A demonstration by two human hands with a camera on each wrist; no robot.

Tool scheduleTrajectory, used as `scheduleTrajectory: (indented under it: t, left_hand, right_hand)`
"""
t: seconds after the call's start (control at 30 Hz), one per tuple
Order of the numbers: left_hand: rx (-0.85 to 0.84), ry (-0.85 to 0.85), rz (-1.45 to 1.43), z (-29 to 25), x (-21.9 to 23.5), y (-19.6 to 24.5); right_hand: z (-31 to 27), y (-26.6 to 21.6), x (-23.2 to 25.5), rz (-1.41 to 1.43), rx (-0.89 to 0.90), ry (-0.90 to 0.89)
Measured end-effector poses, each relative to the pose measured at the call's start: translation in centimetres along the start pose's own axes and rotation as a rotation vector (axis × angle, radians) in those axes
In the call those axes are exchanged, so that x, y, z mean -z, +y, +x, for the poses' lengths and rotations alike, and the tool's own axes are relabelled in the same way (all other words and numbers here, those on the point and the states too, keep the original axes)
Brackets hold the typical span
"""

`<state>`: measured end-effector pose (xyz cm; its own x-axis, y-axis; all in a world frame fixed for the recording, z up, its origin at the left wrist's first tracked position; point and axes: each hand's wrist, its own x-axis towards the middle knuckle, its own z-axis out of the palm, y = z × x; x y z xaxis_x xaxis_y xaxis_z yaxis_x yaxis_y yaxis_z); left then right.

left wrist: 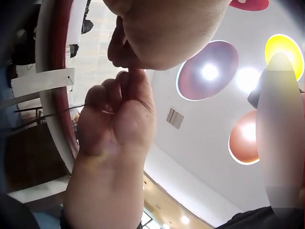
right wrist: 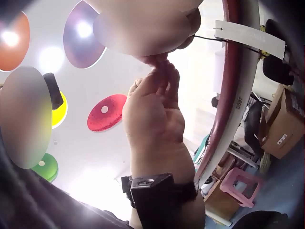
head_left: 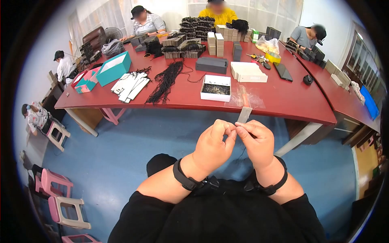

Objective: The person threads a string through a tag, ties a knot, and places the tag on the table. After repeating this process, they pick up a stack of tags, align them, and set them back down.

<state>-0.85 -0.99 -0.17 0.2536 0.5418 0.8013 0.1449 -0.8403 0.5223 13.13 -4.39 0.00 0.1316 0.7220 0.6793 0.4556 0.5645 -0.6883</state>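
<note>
A pale tag (head_left: 244,115) stands out just beyond the fingertips of both hands, above the floor near the table's front edge. Its hole and a thin black cord show in the wrist views, the tag (left wrist: 43,83) at left in one and the tag (right wrist: 250,39) at upper right in the other. My left hand (head_left: 214,141) and right hand (head_left: 258,141) meet at their fingertips, thumbs and forefingers pinching at the cord. The cord runs into the right hand's curled fingers (left wrist: 97,100). The exact grip point is hidden between the fingers.
On the red table (head_left: 137,101) are a white box (head_left: 215,96) of small dark pieces, black cords (head_left: 165,83), white tags (head_left: 130,86), a teal box (head_left: 114,69), stacked bundles, a phone (head_left: 283,73) and yellow tape (head_left: 273,57). Several people sit around; stools (head_left: 69,212) stand at left.
</note>
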Motion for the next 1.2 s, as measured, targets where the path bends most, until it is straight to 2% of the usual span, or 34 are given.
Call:
scheduleTrajectory:
  t: [0.07,0.1,0.17,0.2,0.23,0.27,0.3,0.33,0.4,0.43,0.5,0.53,0.63,0.67,0.7,0.8,0.87,0.9,0.97,1.03,1.1,1.13,1.2]
  left_hand:
    - [0.097,-0.019,-0.112,-0.4,-0.3,-0.3]
    - [0.096,-0.016,-0.115,-0.3,-0.4,-0.6]
    - [0.118,-0.130,-0.149,0.1,-0.9,-1.2]
    - [0.170,-0.329,-0.337,-0.2,-1.0,-1.8]
    - [0.225,-0.424,-0.557,-0.8,-1.4,-1.8]
    - [0.426,-0.628,-0.674,-1.2,-1.1,-1.9]
    - [0.628,-0.832,-0.783,-1.5,-0.4,-2.2]
    - [0.617,-0.828,-0.777,-2.0,0.1,-2.6]
    - [0.333,-0.615,-0.370,-3.2,1.2,-3.6]
    - [0.325,-0.612,-0.365,-3.0,2.1,-3.6]
    - [0.373,-0.451,-0.227,-2.7,3.6,-3.0]
    - [0.301,-0.341,-0.171,-2.5,3.7,-2.9]
    - [0.292,-0.268,-0.040,-1.4,5.1,-1.7]
    - [0.272,-0.189,-0.069,-1.3,5.2,-1.5]
    - [0.267,-0.187,-0.067,-1.3,5.3,-1.3]
    - [0.205,-0.125,-0.148,-0.9,5.4,-0.4]
    - [0.053,-0.212,-0.159,-0.5,4.6,0.7]
    - [0.064,-0.217,-0.164,-0.4,4.0,1.1]
    - [-0.129,-0.301,-0.137,0.1,2.9,1.6]
    - [-0.177,-0.264,-0.123,0.4,2.2,1.0]
    - [-0.012,-0.224,-0.124,0.3,1.9,0.8]
    - [0.001,-0.229,-0.125,0.1,2.0,0.8]
    - [0.279,-0.217,-0.265,-0.1,2.2,0.6]
  right_hand:
    - [0.0,0.8,-0.2,0.313,-0.127,0.008]
    - [0.0,0.7,-0.2,0.309,-0.126,0.006]
    - [0.0,0.6,-0.5,0.855,-0.444,0.085]
    - [0.0,0.8,-0.3,0.850,-0.440,0.084]
    - [0.0,1.2,0.0,0.923,-0.459,0.115]
    - [-0.1,1.6,0.4,0.997,-0.478,0.147]
    - [0.1,2.2,1.3,0.936,-0.426,0.206]
    - [0.5,2.7,2.5,0.913,-0.377,0.270]
    - [0.9,3.8,5.3,0.855,-0.316,0.371]
    - [0.9,4.2,6.5,0.818,-0.308,0.411]
    - [0.6,4.3,7.1,0.780,-0.327,0.456]
    - [0.5,4.3,7.1,0.673,-0.350,0.462]
    - [0.5,4.5,6.7,0.505,-0.351,0.470]
    - [0.5,4.5,6.4,0.438,-0.342,0.470]
    - [0.4,4.4,6.2,0.439,-0.337,0.471]
    - [0.2,3.7,5.1,0.318,-0.314,0.374]
    - [0.1,2.8,4.0,0.345,-0.309,0.230]
    - [-0.2,2.3,3.6,0.374,-0.337,0.139]
    - [-0.2,1.4,2.6,0.567,-0.503,-0.046]
    - [-0.5,0.8,0.8,0.681,-0.566,-0.077]
    - [-0.8,1.5,0.1,0.813,-0.616,-0.109]
    - [-1.1,1.5,-0.1,0.817,-0.630,-0.108]
    - [-1.3,1.1,-0.2,0.824,-0.679,-0.137]
